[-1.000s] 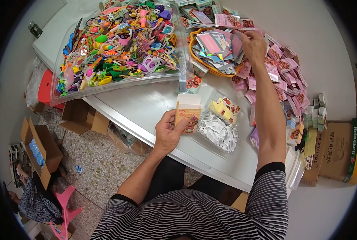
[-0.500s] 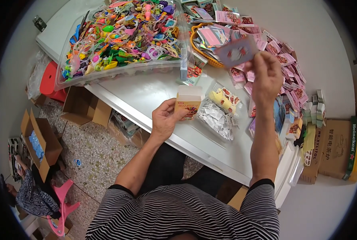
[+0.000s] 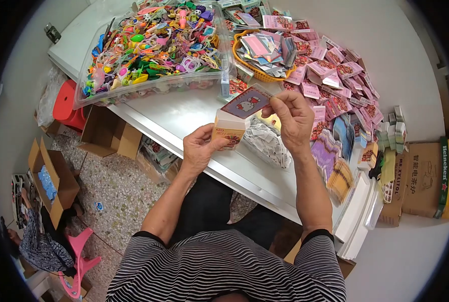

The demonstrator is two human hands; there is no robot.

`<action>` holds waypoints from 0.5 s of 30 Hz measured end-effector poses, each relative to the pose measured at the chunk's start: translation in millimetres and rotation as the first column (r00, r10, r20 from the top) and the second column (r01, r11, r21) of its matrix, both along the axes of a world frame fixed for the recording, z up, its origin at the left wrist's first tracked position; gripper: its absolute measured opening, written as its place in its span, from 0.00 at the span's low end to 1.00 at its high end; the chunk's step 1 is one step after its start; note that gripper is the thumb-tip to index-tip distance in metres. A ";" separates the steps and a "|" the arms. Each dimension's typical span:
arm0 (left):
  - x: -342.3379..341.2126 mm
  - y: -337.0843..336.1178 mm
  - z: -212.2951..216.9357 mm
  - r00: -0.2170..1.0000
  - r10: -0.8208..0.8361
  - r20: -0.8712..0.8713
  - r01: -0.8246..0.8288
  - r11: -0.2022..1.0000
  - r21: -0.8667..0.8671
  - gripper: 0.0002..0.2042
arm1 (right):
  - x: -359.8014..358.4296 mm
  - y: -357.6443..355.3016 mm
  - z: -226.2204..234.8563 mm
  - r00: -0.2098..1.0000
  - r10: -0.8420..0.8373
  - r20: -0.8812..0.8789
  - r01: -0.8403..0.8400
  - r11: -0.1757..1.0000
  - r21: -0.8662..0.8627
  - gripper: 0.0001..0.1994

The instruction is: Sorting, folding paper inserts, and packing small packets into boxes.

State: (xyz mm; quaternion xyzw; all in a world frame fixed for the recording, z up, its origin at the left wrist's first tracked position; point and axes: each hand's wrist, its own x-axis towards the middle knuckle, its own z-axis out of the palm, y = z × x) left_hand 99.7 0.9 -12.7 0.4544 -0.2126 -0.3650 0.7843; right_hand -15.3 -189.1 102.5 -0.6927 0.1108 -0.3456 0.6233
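Observation:
My left hand (image 3: 199, 147) grips a small yellow-and-orange box (image 3: 228, 135) over the table's front edge, its white top flaps standing up. Between the thumb and fingers of my right hand (image 3: 293, 117) is a purple card (image 3: 248, 102) with a white cartoon figure. The card is tilted just above the box's top; whether its lower edge is inside cannot be made out. Beneath my right hand lies a clear bag of small white packets (image 3: 266, 143), partly hidden. An orange basket (image 3: 264, 74) full of cards stands beyond it.
A clear plastic bin (image 3: 149, 83) of colourful small toys fills the back left. Pink boxes (image 3: 335, 75) are heaped at the back right, with stacked cards (image 3: 330, 153) nearer. Cartons stand on the floor at left, where another person (image 3: 46, 241) sits.
My right hand has brought the card from near the basket down and left to the box. My left hand has shifted slightly left with the box.

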 end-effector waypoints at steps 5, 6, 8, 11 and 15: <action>0.9 6.7 4.1 1.000 0.003 0.017 -0.003 1.000 0.002 0.22 | -2.9 4.7 -5.7 0.994 -0.002 -0.108 -0.005 0.998 -0.060 0.06; 1.4 7.7 4.3 1.000 0.004 0.016 -0.004 1.000 0.003 0.22 | -3.2 4.9 -6.0 0.994 -0.001 -0.109 -0.006 0.998 -0.059 0.06; 2.5 9.8 4.5 0.999 -0.015 0.030 0.015 1.000 0.027 0.21 | -3.7 5.3 -6.1 0.987 -0.008 -0.163 -0.013 0.992 -0.129 0.06; 4.2 10.1 2.6 0.999 -0.035 0.012 0.035 0.999 0.029 0.21 | -3.4 5.5 -4.0 0.970 0.036 -0.241 -0.067 0.990 -0.121 0.05; 6.4 6.5 -2.2 0.998 -0.040 0.041 0.039 0.999 0.017 0.21 | -3.9 4.7 -7.1 0.949 0.100 -0.300 -0.124 0.990 -0.064 0.05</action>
